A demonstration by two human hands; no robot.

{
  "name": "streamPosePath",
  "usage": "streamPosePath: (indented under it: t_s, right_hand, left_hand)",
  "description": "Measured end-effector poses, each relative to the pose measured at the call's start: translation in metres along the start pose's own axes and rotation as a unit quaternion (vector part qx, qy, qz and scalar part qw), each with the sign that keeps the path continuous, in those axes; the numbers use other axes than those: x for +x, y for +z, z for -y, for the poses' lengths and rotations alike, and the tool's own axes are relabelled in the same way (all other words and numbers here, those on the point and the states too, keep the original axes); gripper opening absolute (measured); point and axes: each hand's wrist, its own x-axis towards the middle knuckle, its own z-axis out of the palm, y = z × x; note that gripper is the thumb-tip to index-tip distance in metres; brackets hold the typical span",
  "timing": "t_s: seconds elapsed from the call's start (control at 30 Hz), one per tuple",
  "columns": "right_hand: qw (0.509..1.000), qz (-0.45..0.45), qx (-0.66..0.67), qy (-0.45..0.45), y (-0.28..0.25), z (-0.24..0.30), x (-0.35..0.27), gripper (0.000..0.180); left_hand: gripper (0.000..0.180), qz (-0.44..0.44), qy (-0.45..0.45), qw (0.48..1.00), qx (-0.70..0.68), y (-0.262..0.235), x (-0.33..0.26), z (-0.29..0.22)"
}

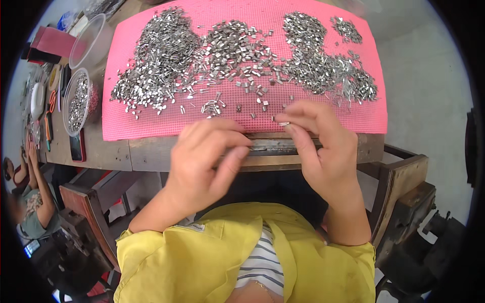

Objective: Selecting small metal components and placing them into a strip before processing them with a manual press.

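A small shiny metal piece (284, 123) is pinched between the thumb and fingertips of my right hand (328, 149), just above the mat's near edge. My left hand (202, 156) is to the left, its fingers curled toward the thumb; whatever those fingers hold, if anything, is hidden. Beneath both hands lies the pink mesh mat (151, 123). Loose metal pieces are heaped on it: a tall left pile (166, 50), a middle pile (232, 45) of blocky bits, and a right pile (323, 65). A little group of slim pieces (212, 107) rests near my left hand.
Left of the mat, a clear tub (77, 103) holds more metal pieces, and another clear tub (90, 43) leans behind it. A phone (77, 147) lies by the wooden bench edge (113, 155). At far left, another person (38, 207) sits nearby.
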Motion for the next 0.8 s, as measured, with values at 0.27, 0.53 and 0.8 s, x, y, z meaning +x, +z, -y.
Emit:
streamPosePath:
  t_s: [0.27, 0.53, 0.8]
  right_hand:
    - [0.993, 0.04, -0.078, -0.082, -0.02, -0.011, -0.023, 0.024]
    - [0.993, 0.057, -0.067, -0.081, -0.013, -0.012, -0.027, 0.02]
    - [0.987, 0.037, -0.106, -0.118, -0.004, -0.013, -0.027, 0.018]
  left_hand:
    - [0.018, 0.011, 0.043, 0.998, 0.051, 0.027, 0.007, -0.008]
    - [0.019, 0.011, 0.079, 0.989, 0.123, 0.028, 0.007, -0.01]
    - [0.021, 0.001, 0.124, 0.976, 0.179, 0.028, 0.007, -0.012]
